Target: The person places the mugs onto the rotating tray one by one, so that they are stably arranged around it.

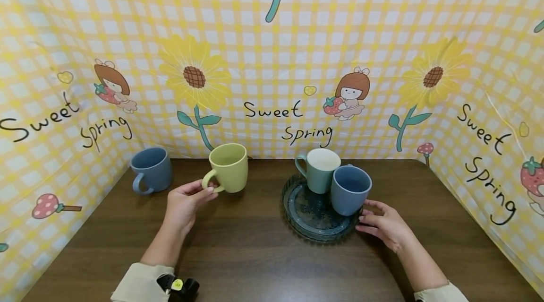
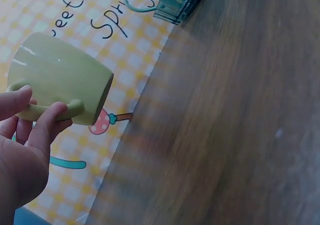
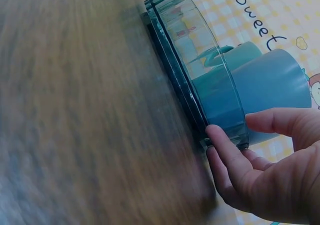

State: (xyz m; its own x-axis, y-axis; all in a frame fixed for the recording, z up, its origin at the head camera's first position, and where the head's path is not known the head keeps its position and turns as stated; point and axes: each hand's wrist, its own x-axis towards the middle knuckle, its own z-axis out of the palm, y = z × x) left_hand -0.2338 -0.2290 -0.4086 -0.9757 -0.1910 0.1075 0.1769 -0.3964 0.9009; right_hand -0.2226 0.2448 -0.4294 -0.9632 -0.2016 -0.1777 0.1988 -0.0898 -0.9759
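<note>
My left hand pinches the handle of a yellow-green mug between thumb and fingers. In the left wrist view, the mug's base hangs off the tabletop, slightly tilted. On the right, my right hand holds the side of a round, dark teal, see-through tray. The right wrist view has its thumb at the tray's rim and the other fingers low against its base. A blue-grey mug stands on the tray nearest these fingers. Beside it is a green mug with a pale inside, its handle toward the left.
Another blue mug stands at the table's back left, handle toward the front. The dark wooden table ends at a yellow checked cloth that rises behind it and along both sides.
</note>
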